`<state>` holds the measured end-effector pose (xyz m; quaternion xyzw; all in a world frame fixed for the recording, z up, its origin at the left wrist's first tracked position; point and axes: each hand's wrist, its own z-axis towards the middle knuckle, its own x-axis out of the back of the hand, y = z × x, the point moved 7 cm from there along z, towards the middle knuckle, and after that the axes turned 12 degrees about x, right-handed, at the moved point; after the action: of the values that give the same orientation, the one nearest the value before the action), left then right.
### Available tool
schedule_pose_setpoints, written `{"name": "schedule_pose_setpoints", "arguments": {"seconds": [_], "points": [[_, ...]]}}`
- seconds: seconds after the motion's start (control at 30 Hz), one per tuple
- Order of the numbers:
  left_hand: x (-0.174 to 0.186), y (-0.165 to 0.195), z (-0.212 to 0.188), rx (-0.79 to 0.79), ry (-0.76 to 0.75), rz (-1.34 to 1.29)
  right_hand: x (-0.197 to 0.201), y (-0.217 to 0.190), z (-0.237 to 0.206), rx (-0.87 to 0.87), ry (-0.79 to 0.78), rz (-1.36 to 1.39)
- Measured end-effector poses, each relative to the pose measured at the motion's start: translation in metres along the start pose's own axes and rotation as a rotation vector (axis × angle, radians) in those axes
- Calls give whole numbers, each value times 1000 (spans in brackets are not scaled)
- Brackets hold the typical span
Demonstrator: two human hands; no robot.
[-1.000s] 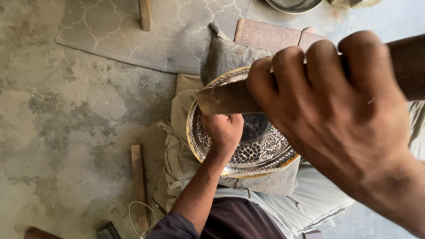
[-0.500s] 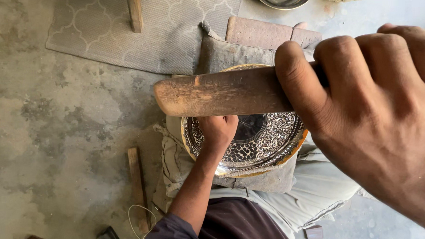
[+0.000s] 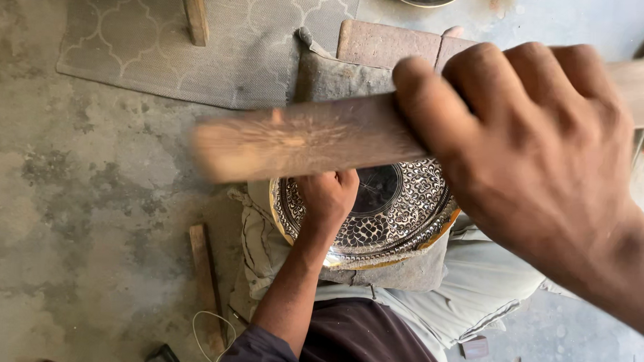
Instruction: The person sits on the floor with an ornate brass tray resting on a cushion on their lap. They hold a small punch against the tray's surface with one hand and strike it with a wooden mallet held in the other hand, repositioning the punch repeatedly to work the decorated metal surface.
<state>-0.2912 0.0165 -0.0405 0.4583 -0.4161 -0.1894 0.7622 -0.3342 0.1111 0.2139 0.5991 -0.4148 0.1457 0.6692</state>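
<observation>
Your right hand (image 3: 544, 153) filled the upper right of the view, all four fingers and the thumb curled fully round one wooden mallet (image 3: 302, 141). The mallet's thick end projected to the left of that hand, blurred, and hung above the work.

Below the mallet, one patterned rug (image 3: 163, 43) lay on the concrete floor (image 3: 71, 215), well beyond your left hand. One grey cloth pad (image 3: 397, 273) sat under your left hand, and one engraved round metal plate (image 3: 406, 212) rested on it, tilted slightly. The plate lay directly beneath and to the right of your left hand.

Your left hand (image 3: 328, 195) was closed into a loose fist pressed on the plate's left half; whether it gripped a tool could not be told.

Two bricks (image 3: 387, 42) lay beyond the plate. One wooden strip (image 3: 204, 277) lay on the floor to the left of your left forearm.
</observation>
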Motion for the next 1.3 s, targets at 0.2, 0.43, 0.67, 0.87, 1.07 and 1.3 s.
{"name": "schedule_pose_setpoints", "arguments": {"seconds": [0.2,0.43,0.67,0.87,1.07,1.3], "points": [[0,-7,4,128,-25,-62,8,-2,0,-4,67,35],[2,3,-3,-139,39,-76,3,-3,-2,35,9,-136],[-2,2,0,-95,-12,-92,1,-8,0,28,-5,-165],[6,7,12,100,-73,-184,14,-7,-4,43,-151,-143],[17,25,6,-217,136,-62,13,-3,-27,-98,-62,206],[1,-4,13,83,-139,-284,10,2,-38,-117,-9,266]]}}
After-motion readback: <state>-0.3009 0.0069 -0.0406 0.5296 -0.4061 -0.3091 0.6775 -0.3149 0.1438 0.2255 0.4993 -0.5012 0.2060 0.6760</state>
